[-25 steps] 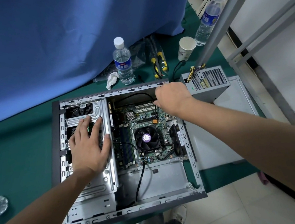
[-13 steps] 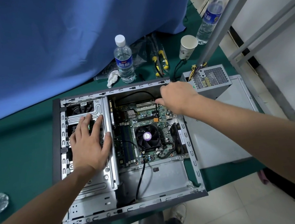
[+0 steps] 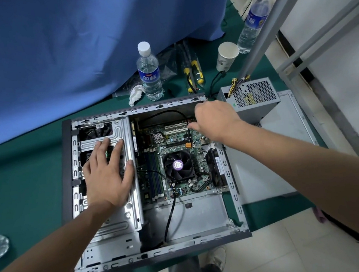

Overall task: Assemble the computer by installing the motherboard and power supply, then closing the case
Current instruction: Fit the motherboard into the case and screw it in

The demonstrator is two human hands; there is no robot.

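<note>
1. Green cloth covers the table [image 3: 22,176], a blue curtain [image 3: 52,49] hangs behind it, and pale floor tiles show at the near edge.
2. On the cloth lies the open grey metal computer case [image 3: 156,253], side panel off.
3. Left hand [image 3: 107,177] rests flat on the silver metal drive cage [image 3: 117,223], fingers straight and spread apart, thumb out along the cage's edge beside the board.
4. Just past the thumb sits the green motherboard [image 3: 174,136], already down in the case, its black round cooler fan [image 3: 178,165] with a purple centre label close by.
5. Right hand [image 3: 215,120] reaches over the board's far corner; its thumb points at the white expansion slots [image 3: 175,127], the other fingers curl down behind the knuckles, and I cannot tell whether they grip anything.
6. Beyond that hand's knuckles, outside the case, stands the grey metal power supply box [image 3: 250,96] with a perforated grille and yellow-black wires, on a flat grey side panel [image 3: 267,170].
7. Farther off stand a clear water bottle with a blue label [image 3: 149,74], a white paper cup [image 3: 226,56], yellow-handled tools [image 3: 194,73], a crumpled white tissue [image 3: 135,93] and a second clear bottle [image 3: 253,24].
8. A black cable [image 3: 170,217] trails from the board toward the case's near wall.
</note>
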